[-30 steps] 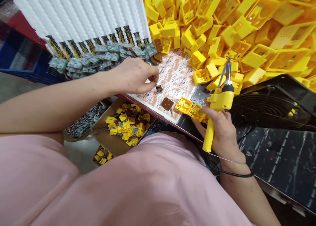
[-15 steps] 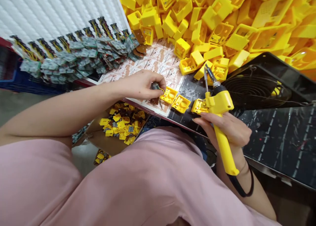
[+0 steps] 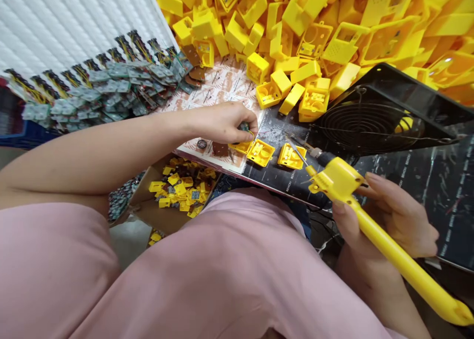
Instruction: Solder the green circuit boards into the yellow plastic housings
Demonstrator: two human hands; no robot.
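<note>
Now the left hand (image 3: 224,122) pinches a small dark part (image 3: 243,128) over a yellow housing (image 3: 240,145) at the near edge of the surface (image 3: 276,178), two more housings just beside it. Well apart, the right hand (image 3: 388,215) wraps the yellow soldering iron (image 3: 370,220), its tip toward them.

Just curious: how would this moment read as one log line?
left hand: pressing small part into yellow housing | right hand: gripping yellow soldering iron, tip near another housing
</note>
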